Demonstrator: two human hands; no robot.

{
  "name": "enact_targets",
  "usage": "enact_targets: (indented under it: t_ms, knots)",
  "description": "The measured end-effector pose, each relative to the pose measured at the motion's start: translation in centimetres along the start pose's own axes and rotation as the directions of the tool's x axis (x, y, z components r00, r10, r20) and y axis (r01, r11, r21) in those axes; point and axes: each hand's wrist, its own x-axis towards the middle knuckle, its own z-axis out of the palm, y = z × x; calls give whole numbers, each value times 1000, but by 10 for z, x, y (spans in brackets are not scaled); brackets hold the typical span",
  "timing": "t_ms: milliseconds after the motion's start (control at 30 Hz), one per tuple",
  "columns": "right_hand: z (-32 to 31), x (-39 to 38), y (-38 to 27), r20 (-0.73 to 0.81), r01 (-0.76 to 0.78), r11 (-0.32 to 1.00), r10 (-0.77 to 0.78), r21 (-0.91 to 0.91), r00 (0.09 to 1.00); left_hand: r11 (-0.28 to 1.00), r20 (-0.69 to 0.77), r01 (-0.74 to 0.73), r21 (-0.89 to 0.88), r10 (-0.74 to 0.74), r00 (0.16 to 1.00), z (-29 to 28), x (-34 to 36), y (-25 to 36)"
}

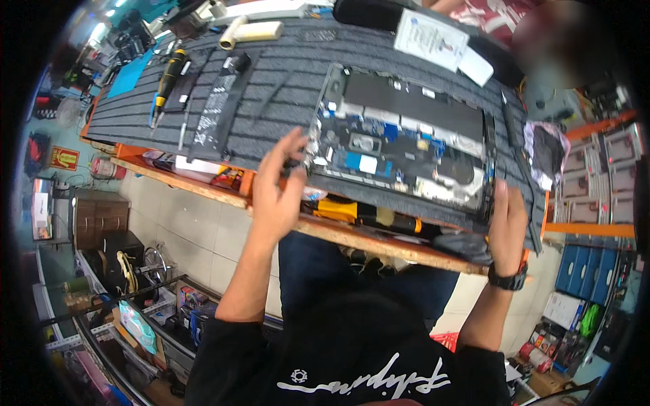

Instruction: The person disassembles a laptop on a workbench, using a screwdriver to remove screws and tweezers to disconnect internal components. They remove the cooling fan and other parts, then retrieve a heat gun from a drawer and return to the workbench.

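An opened laptop base (393, 145) lies on the ribbed grey mat, its circuit board, ribbon cables and dark battery exposed. My left hand (279, 186) grips its left edge near the front corner, thumb and fingers curled to either side. At the front right corner, my right hand (508, 223), with a dark watch on the wrist, is closed on the edge; its fingertips are partly hidden. Left of the laptop, a long black battery pack (218, 108) lies on the mat, with a yellow-and-black screwdriver (169, 84) farther left.
Below the mat (271, 88), an open drawer (379, 237) holds a yellow-and-black tool (338, 210). Farther back are a cream-coloured handled tool (254, 32) and a printed card (431, 39). A dark strip (521, 155) runs along the right side. Another person (494, 13) is across the bench.
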Motion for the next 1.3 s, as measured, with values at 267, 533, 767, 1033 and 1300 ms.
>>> enact_targets:
  t_ms: [267,533,767,1033,1300]
  knots:
    - [-15,-11,-23,170,-86,996,81,26,982,988,-89,80,-134,-92,992,-7,-4,0]
    - [-64,-12,-37,242,-70,998,66,8,968,934,-63,287,-214,-306,950,-31,10,25]
    - [-157,-33,-16,370,-170,977,207,-129,906,966,-134,255,-37,-257,957,-72,-82,42]
    - [-156,-25,-49,721,35,985,99,-169,686,765,72,643,41,-644,762,-95,-166,87]
    - [-130,-83,-31,791,-112,974,224,-195,570,802,462,470,370,-597,655,-146,-107,51]
